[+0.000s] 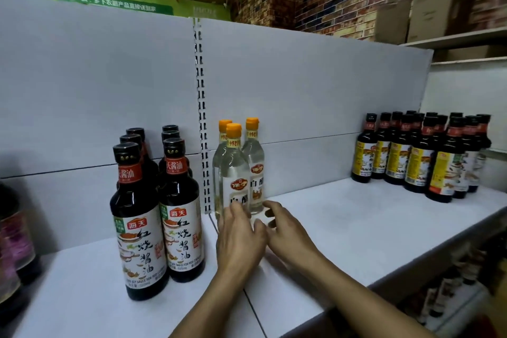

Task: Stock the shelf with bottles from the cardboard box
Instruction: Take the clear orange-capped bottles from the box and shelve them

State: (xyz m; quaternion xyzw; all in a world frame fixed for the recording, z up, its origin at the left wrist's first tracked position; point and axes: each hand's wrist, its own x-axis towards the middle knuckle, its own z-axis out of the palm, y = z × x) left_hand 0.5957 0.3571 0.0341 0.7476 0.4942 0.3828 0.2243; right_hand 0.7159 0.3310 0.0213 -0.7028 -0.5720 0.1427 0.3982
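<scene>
Single head-worn wide-angle cam. It sits at the front edge of the shelf (356,233), facing forward and a bit down onto it. Close range: both forearms cross the frame from bottom centre, left hand (240,241) and right hand (290,230) just below frame middle. Clear bottles (238,173) dead centre, dark bottles (153,214) near left, second dark group (422,153) far right. Grey back panel (96,77) fills the upper half; straight lines bow toward the edges.

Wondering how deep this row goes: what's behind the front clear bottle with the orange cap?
Behind the front clear bottle, slightly left, stands another clear orange-capped bottle, then the white back panel. The left hand and right hand hide the bases.
</scene>
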